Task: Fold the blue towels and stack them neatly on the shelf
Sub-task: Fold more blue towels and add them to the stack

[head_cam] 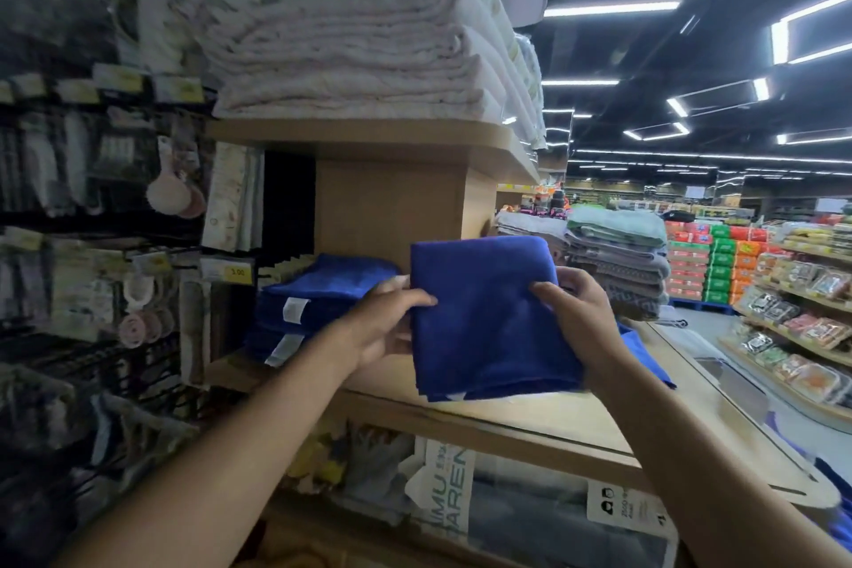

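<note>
Both hands are on it: the left hand (387,327) and the right hand (576,314) each grip a side of the folded blue towel (488,323), held just above the shelf (530,420). This one looks folded, so placing it is what's left. The stack of blue towels (322,291) sits at nine o'clock (two white tags (294,309) show, layer count unclear). One towel in hand, one stack, and more blue cloth (645,355) at four o'clock, seemingly unfolded.
</note>
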